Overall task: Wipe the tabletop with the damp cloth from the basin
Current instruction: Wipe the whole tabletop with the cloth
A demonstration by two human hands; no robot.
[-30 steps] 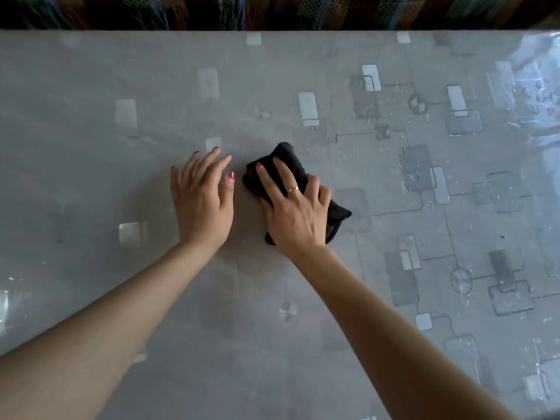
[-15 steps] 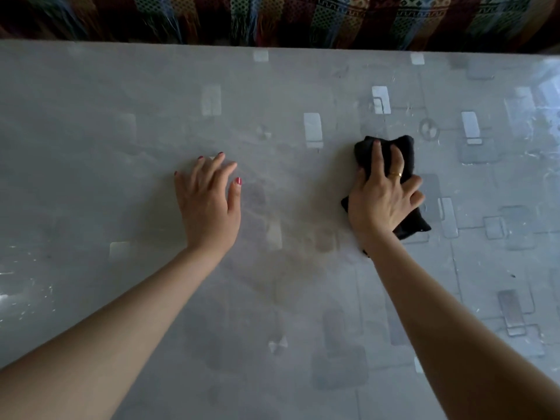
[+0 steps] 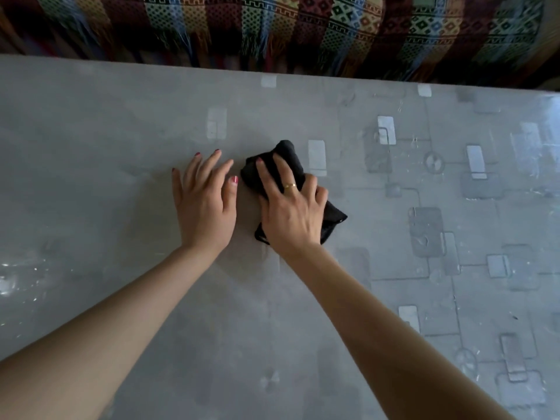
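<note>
Your right hand lies flat, fingers spread, pressed down on the crumpled black damp cloth at the centre of the frame. The hand does not close around the cloth; the palm and fingers pin it against the surface. One end of the cloth shows above your fingertips, another corner shows at the right of your wrist. A thin gold ring sits on one finger of this hand.

Your left hand rests palm-down and open on the glossy grey tabletop with a pattern of pale rectangles and thin lines, just to the left of the cloth. Its thumb lies close to the cloth's left edge — contact between them cannot be told. This hand holds nothing.

Both bare forearms enter from the lower corners of the frame. Across the top of the frame, beyond the far table edge, hangs a multicoloured woven fringed fabric.
</note>
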